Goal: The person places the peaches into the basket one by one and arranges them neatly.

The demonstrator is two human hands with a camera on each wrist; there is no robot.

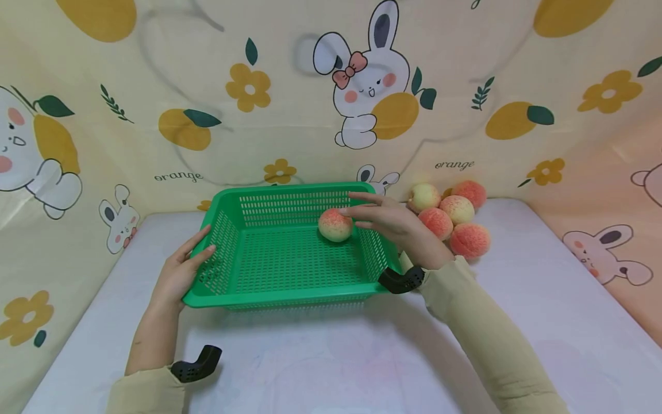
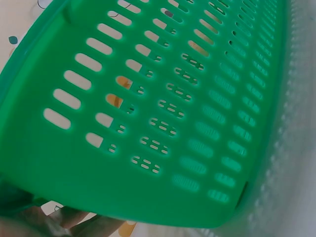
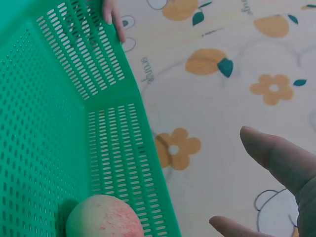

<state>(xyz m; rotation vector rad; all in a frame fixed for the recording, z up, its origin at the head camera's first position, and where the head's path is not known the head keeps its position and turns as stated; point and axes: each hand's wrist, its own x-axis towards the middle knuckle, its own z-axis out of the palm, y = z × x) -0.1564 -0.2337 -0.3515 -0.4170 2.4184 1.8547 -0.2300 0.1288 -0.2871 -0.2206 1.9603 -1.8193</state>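
A green plastic basket (image 1: 295, 296) with slotted walls is in the middle of the head view, a shadow under its front side. At its left rim, my left hand (image 1: 173, 276) grips the edge; in the left wrist view the basket's wall (image 2: 123, 182) hides most of that hand. One peach (image 1: 335, 227), pink on top and pale below, lies inside toward the right back. My right hand (image 1: 395, 224) reaches over the right rim with fingers extended, holding nothing. Its fingertips overlap the peach's top in the head view, but the right wrist view shows the fingers (image 3: 281, 158) apart from the peach (image 3: 103, 219).
Right of the basket, several more peaches (image 1: 469, 240) lie in a cluster on the white tabletop (image 1: 289, 362). A cloth backdrop (image 1: 295, 132) printed with rabbits and oranges rises behind the table and along both sides. A black camera mount (image 1: 400, 280) on the right wrist overlaps the basket's front right corner.
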